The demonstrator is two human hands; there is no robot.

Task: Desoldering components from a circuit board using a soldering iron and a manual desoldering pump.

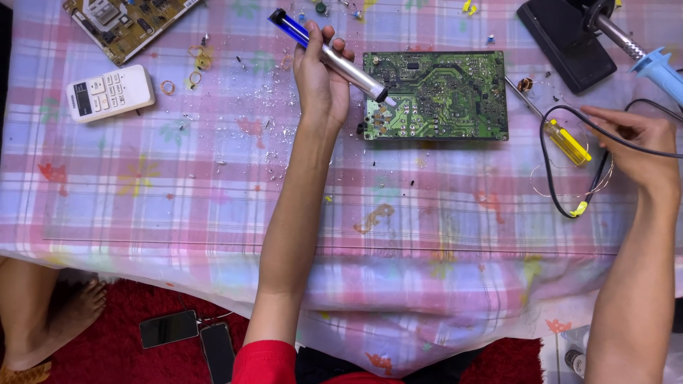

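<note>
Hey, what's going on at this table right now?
A person's left hand holds a silver and blue desoldering pump, its tip at the left edge of a green circuit board. The right hand touches a black cable beside a yellow-handled screwdriver. A soldering iron sits in its stand at top right.

Your left hand [321, 78] reaches far up the middle, fingers curled in a closed grip. Your right hand [637, 142] rests at the right, fingers extended leftward.
</note>
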